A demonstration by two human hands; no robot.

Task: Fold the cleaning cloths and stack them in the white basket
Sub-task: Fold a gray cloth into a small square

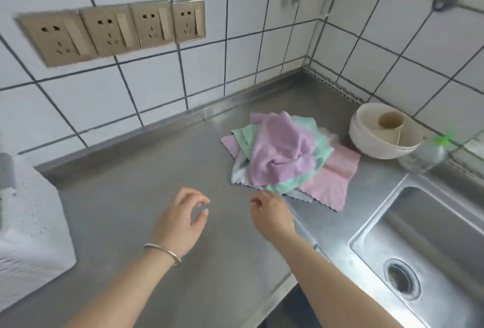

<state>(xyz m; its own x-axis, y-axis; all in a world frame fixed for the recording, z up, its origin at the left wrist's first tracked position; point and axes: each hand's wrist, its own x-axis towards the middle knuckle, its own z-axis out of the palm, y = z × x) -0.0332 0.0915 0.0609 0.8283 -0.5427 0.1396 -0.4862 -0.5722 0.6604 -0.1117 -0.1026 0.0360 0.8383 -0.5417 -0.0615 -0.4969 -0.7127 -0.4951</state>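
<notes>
Two hands empty | left hand [183, 219] loosely curled | right hand [271, 213] curled, beside cloth pile [285, 155]

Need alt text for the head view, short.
Two empty hands, left hand and right hand, hover over a steel counter near a pile of cleaning cloths; white basket at left, sink at right.

Steel counter [146, 170] w/ sink [429, 246] at right, drain [402, 279] in it. Cream bowl [379, 141] near the corner, clear bottle [424, 156] just beside it. Four beige sockets [112, 30] on white tiled wall [262, 47].
</notes>
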